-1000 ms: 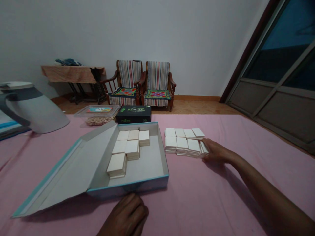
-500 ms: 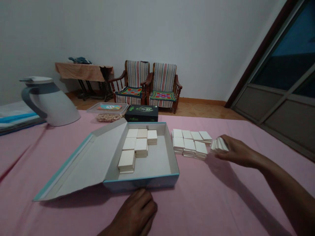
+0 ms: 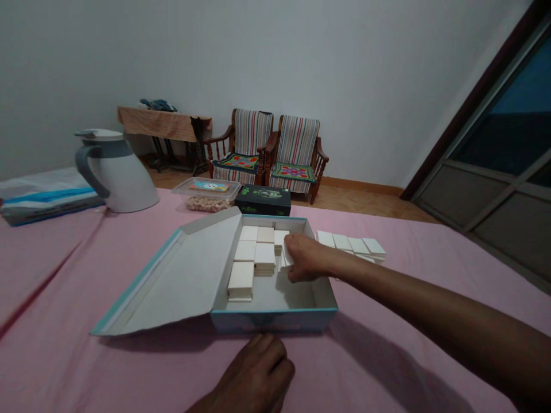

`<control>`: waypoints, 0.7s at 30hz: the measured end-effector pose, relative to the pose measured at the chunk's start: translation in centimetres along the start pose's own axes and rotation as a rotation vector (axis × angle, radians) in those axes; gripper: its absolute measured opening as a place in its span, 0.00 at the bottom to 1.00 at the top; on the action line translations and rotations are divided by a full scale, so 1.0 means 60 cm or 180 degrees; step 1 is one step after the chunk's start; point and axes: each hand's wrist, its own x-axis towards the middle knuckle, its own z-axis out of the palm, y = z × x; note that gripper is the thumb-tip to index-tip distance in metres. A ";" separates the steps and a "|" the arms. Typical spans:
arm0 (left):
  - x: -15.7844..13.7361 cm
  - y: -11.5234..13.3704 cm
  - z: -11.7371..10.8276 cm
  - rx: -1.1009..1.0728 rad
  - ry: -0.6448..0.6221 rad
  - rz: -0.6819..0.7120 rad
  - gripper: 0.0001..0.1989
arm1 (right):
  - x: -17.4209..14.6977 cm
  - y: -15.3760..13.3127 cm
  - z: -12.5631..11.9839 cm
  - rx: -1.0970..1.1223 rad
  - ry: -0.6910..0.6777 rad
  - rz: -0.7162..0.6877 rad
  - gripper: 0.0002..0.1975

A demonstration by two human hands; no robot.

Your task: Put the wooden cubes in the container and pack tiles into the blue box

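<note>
An open cardboard box [image 3: 275, 321] with a blue outside and white inside holds several stacks of white square cards [image 3: 241, 276] along its left and far sides. My right hand [image 3: 305, 258] is inside the box, closed around a tilted stack of white cards [image 3: 284, 259], just in front of the far-right stack. My fingers hide part of what I hold. My left hand [image 3: 260, 370] rests on the cloth at the box's front edge, fingers curled in, with nothing visible in them. More card stacks [image 3: 350, 243] lie right of the box, partly hidden behind my right arm.
The box lid [image 3: 172, 284] is folded out to the left on the pink cloth [image 3: 51, 321]. Behind the box are a black box [image 3: 263, 201] and a clear container of nuts [image 3: 209, 201]. A white-grey jug [image 3: 129, 178] and a plastic-wrapped pack [image 3: 47, 198] are at far left.
My right hand has carried the stack of cards leftward from the table into the box. The left hand stays by the box front. The view has shifted slightly.
</note>
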 end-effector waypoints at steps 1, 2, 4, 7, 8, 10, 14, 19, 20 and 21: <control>0.000 -0.001 0.002 0.0013 0.0043 0.0051 0.06 | 0.012 -0.001 0.010 -0.0103 -0.0070 0.0049 0.30; 0.000 -0.002 0.004 0.0031 0.0092 0.0094 0.06 | 0.022 0.000 0.019 -0.0180 -0.0123 0.0096 0.30; 0.000 -0.004 0.008 0.0083 0.0212 0.0170 0.06 | 0.037 0.003 0.036 -0.0237 -0.0174 0.0186 0.32; 0.000 -0.006 0.013 0.0149 0.0292 0.0209 0.06 | 0.048 0.008 0.057 -0.0191 -0.0152 0.0220 0.32; -0.001 -0.006 0.013 0.0163 0.0308 0.0213 0.07 | 0.050 0.009 0.063 -0.0188 -0.0137 0.0200 0.32; -0.001 -0.006 0.013 0.0176 0.0331 0.0221 0.07 | 0.053 0.009 0.075 -0.0196 -0.0124 0.0147 0.31; 0.000 -0.008 0.013 0.0153 0.0309 0.0216 0.07 | 0.057 0.005 0.084 -0.0181 -0.0153 0.0098 0.31; -0.001 -0.007 0.011 0.0164 0.0258 0.0201 0.07 | 0.029 0.006 0.042 -0.0189 -0.0084 -0.0030 0.30; -0.001 -0.007 0.011 0.0167 0.0240 0.0198 0.07 | 0.017 0.006 0.027 -0.0190 0.0019 -0.0008 0.27; -0.001 -0.006 0.010 0.0167 0.0229 0.0197 0.07 | 0.004 0.006 0.013 -0.0178 0.0138 0.0030 0.23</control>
